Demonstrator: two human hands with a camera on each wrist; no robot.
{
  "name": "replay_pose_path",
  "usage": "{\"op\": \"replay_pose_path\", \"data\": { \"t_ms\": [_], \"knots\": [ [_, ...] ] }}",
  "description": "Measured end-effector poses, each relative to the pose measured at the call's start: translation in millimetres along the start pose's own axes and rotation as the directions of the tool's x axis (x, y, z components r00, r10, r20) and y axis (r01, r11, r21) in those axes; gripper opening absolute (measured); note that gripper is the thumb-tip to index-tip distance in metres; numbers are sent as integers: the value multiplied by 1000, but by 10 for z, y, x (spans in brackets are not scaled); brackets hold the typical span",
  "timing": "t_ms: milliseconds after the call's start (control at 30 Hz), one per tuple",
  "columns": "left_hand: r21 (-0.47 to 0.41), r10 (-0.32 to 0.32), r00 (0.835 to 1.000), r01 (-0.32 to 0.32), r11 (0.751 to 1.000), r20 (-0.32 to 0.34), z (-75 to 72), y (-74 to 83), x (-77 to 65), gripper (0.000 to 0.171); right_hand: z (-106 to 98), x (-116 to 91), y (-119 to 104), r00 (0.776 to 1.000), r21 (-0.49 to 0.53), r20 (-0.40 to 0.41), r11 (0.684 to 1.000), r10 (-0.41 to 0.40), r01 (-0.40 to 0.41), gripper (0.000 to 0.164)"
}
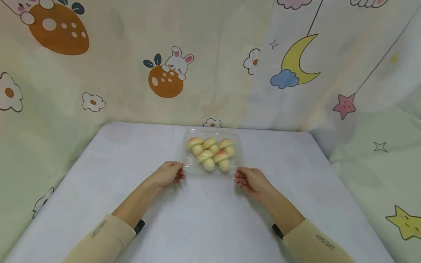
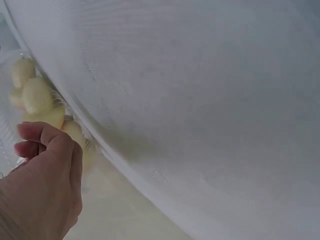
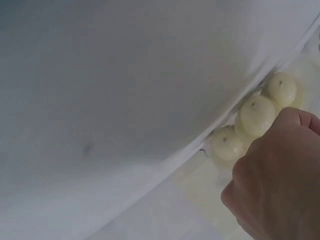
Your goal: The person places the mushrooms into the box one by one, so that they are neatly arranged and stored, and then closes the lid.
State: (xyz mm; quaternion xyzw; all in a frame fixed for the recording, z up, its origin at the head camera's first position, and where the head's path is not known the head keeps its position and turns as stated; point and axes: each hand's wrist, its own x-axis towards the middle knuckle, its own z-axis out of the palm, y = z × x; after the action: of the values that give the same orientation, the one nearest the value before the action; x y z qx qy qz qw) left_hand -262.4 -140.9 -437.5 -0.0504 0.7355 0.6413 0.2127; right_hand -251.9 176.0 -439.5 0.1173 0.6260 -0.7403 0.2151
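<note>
A clear plastic box (image 1: 213, 132) sits toward the back of the white table. Several yellow mushroom-shaped pieces (image 1: 206, 155) with reddish-tinged caps lie inside it in two rows. At the box's near left corner, my left hand (image 1: 169, 174) pinches the edge between thumb and curled fingers. My right hand (image 1: 252, 180) does the same at the near right corner. In the left wrist view, the pale mushroom pieces (image 2: 37, 96) show beyond the left hand (image 2: 47, 175). Rounded stem ends (image 3: 257, 116) appear beside the right hand (image 3: 280, 175) in the right wrist view.
White cloth covers the table (image 1: 210, 219), whose far edge lies just behind the box. A curtain (image 1: 217, 54) printed with rabbits, flowers, a moon and stars hangs behind and at both sides. Dark bands (image 1: 139, 226) show at both sleeve cuffs.
</note>
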Motion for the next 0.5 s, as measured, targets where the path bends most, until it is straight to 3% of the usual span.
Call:
{"op": "replay_pose_path", "data": {
  "t_ms": [200,500],
  "knots": [
    [-8,39,998,-39,999,-50,-40,81,-14,33,114,49,-88,999,45,-36,998,-33,35,30],
    [10,39,999,-38,999,-32,32,10,-5,29,36,6,-45,998,113,-64,993,-27,34,25]
  ]
}}
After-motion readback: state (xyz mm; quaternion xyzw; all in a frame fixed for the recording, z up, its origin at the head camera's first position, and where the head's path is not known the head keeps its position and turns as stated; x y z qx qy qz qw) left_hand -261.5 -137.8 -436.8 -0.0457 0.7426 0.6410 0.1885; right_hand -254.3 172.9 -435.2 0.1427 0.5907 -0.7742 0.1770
